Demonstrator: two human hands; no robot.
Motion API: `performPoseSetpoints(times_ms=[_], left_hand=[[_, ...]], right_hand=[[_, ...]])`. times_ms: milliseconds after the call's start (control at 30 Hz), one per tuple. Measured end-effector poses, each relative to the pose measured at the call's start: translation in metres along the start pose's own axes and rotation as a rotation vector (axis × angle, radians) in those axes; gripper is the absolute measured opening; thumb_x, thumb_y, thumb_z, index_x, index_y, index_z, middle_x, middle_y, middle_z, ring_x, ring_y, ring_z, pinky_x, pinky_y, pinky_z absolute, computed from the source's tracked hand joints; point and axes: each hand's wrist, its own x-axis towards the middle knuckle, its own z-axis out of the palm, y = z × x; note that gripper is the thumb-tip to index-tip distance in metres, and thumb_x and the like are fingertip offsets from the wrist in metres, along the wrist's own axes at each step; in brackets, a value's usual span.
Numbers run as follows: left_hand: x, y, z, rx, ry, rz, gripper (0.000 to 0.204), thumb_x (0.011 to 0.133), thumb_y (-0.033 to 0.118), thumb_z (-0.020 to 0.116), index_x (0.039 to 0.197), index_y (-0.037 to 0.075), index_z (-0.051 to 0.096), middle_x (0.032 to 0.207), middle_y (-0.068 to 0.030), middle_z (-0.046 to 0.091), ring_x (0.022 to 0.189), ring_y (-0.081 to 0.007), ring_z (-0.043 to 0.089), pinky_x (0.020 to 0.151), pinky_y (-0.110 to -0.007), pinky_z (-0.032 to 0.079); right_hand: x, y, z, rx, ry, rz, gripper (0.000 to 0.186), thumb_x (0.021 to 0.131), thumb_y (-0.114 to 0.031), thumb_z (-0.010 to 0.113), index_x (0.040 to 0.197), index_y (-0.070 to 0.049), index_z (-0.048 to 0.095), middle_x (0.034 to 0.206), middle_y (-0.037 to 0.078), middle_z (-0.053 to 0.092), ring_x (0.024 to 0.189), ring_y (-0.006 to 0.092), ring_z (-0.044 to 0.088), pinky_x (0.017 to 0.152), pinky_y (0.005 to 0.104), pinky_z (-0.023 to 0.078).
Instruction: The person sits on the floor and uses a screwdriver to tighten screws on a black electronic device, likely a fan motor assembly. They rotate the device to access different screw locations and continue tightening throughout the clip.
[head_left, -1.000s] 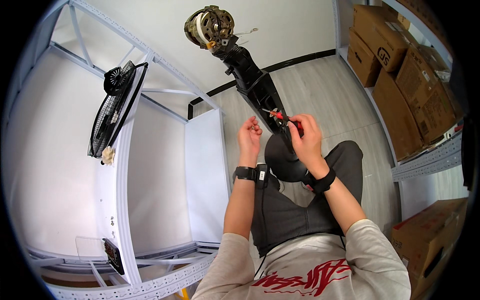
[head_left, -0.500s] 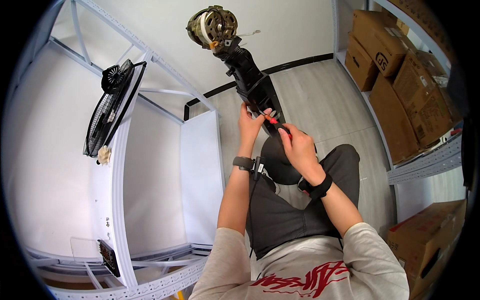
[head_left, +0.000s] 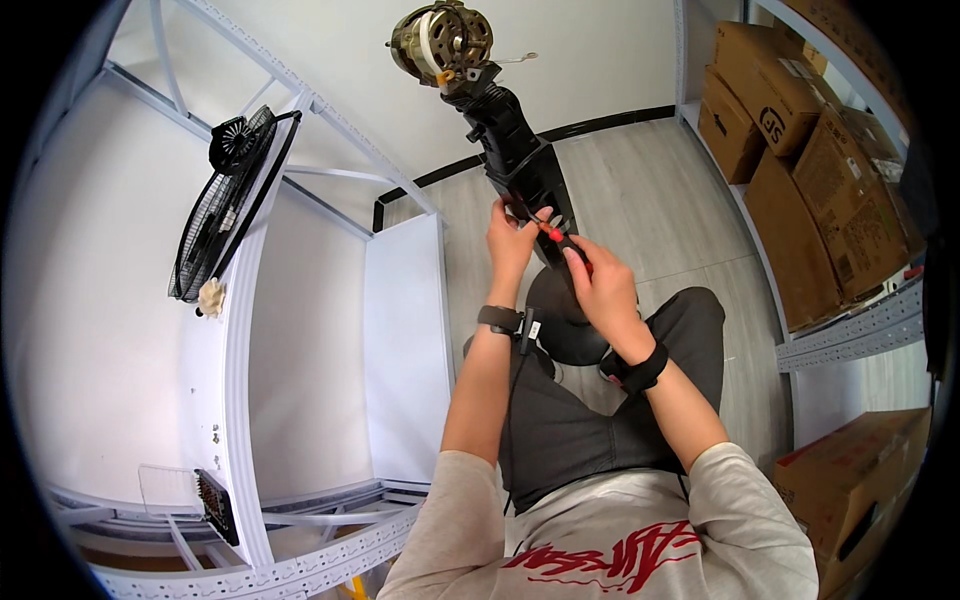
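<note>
A black fan stand column [head_left: 518, 140] leans upward from a round black base [head_left: 558, 310] between my legs, with an exposed metal motor [head_left: 446, 40] at its top. My right hand [head_left: 607, 285] grips a red-and-black screwdriver [head_left: 573, 252], pointed up-left into the column's middle section. My left hand [head_left: 515, 238] is closed around the column's left edge, thumb and fingertips beside the screwdriver's front end. Whether small parts are also under those fingers, I cannot make out.
A white shelving unit [head_left: 245, 420] on the left carries a black fan grille [head_left: 205, 235], a cream knob-like piece [head_left: 211, 296], small hardware and a tray of bits [head_left: 216, 505]. Cardboard boxes [head_left: 832, 200] fill the right-hand shelving. A wall with dark skirting stands behind the column.
My left hand has moved from left of the column up onto it, near the screwdriver's tip. My right hand has shifted slightly down, still holding the screwdriver.
</note>
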Motion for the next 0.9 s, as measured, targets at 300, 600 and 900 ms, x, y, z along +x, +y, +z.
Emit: performPoseSetpoints(times_ms=[300,600,900], left_hand=[[-0.003,0.007,0.005,-0.084,-0.052,-0.074,0.055,0.072,0.026,0.085,0.109,-0.001,0.055,0.077,0.0032,0.056,0.065,-0.0049,0.044,0.057,-0.021,0.036],[-0.003,0.003,0.006,-0.042,-0.029,-0.066,0.059,0.067,0.037,0.087,0.105,0.003,0.056,0.071,0.0015,0.052,0.061,-0.0106,0.044,0.056,-0.027,0.039],[-0.004,0.003,0.003,-0.049,-0.012,-0.03,0.057,0.068,0.035,0.087,0.104,0.003,0.056,0.071,0.0007,0.052,0.062,-0.0103,0.044,0.056,-0.027,0.039]], right_hand=[[0.002,0.01,0.0,-0.047,0.155,-0.274,0.023,0.085,-0.009,0.068,0.107,-0.002,0.066,0.078,0.012,0.059,0.059,0.0275,0.059,0.057,0.0383,0.048],[0.015,0.024,-0.012,0.832,-0.387,0.723,0.037,0.098,-0.031,0.052,0.11,0.003,0.059,0.08,0.008,0.065,0.046,0.0101,0.042,0.041,0.0229,0.029],[0.003,0.014,-0.001,0.211,-0.136,0.182,0.027,0.091,-0.023,0.063,0.111,-0.006,0.066,0.08,0.007,0.064,0.059,0.0194,0.058,0.054,0.0286,0.045]])
